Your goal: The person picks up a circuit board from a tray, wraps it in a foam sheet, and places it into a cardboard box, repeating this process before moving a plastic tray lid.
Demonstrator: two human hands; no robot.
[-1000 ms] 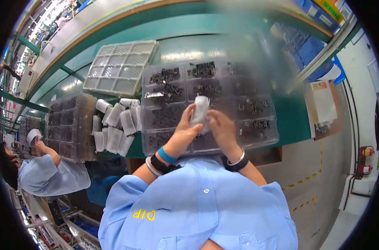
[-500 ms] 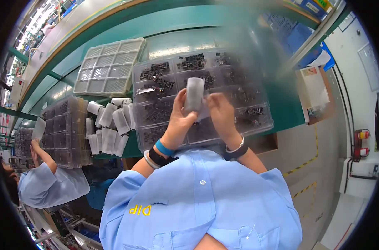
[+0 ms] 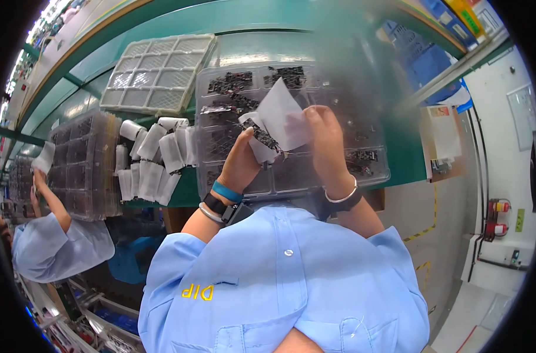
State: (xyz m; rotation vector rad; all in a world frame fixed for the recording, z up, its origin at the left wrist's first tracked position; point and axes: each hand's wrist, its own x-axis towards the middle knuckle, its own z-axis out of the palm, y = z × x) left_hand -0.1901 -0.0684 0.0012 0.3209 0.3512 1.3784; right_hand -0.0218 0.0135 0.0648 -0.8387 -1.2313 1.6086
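Observation:
A white wrapping sheet (image 3: 284, 115) stands opened out above a clear compartment tray (image 3: 272, 179). Against its lower left part lies a bundle of small black electronic parts with pins (image 3: 261, 136). My left hand (image 3: 242, 160) grips the bundle and the sheet under it, thumb on top. At the sheet's right edge, my right hand (image 3: 327, 141) pinches the sheet, with some fingers showing through it. Heaps of similar black parts (image 3: 229, 82) fill several of the tray's compartments.
Several white wrapped rolls (image 3: 152, 143) lie left of the tray, beside a stack of compartment trays (image 3: 108, 170). Behind them sits a translucent tray (image 3: 147, 79). A co-worker (image 3: 62, 250) holds a white sheet (image 3: 44, 157) at far left. A cardboard box (image 3: 440, 132) stands at right.
The white roll upright in my left hand is now opened into a flat sheet, showing the black parts. My right hand has moved right and up, drawing the sheet's edge outward.

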